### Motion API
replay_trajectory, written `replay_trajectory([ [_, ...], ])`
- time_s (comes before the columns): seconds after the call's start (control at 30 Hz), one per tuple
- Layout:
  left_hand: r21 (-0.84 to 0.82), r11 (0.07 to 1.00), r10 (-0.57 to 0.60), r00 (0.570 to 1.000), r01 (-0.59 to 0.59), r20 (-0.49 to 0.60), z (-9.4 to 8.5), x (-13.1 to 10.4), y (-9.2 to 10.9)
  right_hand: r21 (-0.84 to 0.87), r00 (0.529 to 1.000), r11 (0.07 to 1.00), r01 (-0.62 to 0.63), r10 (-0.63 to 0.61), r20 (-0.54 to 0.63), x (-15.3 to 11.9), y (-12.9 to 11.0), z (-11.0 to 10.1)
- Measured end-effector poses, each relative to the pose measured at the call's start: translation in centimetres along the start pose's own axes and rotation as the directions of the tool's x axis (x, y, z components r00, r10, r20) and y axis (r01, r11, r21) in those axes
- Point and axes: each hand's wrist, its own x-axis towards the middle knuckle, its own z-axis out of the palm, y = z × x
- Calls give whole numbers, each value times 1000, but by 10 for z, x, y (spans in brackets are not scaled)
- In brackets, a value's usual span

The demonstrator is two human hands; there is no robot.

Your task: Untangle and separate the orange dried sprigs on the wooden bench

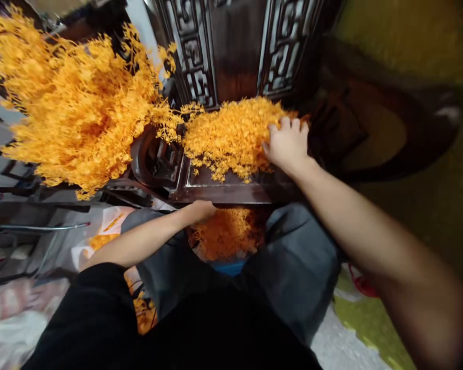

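A heap of small orange artificial-looking flowers (235, 133) lies on a dark carved wooden seat (231, 192) in front of me. My right hand (289, 141) rests on the heap's right end, its fingers spread over the blossoms. Lower down, at the seat's front edge, is my left hand (202, 209); its fingers are hidden. Beside it, between my knees, more orange flowers (229, 234) sit above something blue (229, 267), perhaps the rim of a container.
To the left, a large bushy mass of orange flower sprays (88, 103) stands beyond the seat's armrest (154, 159). White plastic with orange bits (104, 234) lies by my left leg. Behind the heap rises a carved wooden backrest (237, 51).
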Motion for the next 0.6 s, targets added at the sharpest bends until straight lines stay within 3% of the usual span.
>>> replay_trajectory([
  [0.07,-3,999,39,995,-40,-90,-17,0,-2,-3,995,996,-93,93,-19,9,0,7],
  [0.1,-21,998,60,987,-64,-152,-28,-2,-6,-5,993,994,-112,113,24,16,1,13],
  [0.17,-75,991,85,952,-112,-294,-49,-5,-19,-12,976,993,-122,122,183,35,2,30],
  [0.27,-126,986,40,885,-110,-463,-74,-9,-42,-24,908,987,-161,158,388,72,0,64],
  [0.33,-129,990,-7,884,-60,-467,-82,-10,-53,-46,865,978,-203,202,460,95,-3,87],
  [0.43,-142,989,-1,943,-49,-334,-87,-10,-63,-101,837,958,-268,284,468,121,-13,118],
  [0.5,-153,984,51,968,-90,-246,-88,-11,-69,-136,852,944,-300,329,407,130,-20,133],
  [0.6,-154,978,99,966,-139,-240,-86,-13,-77,-161,888,942,-296,333,317,138,-24,145],
])
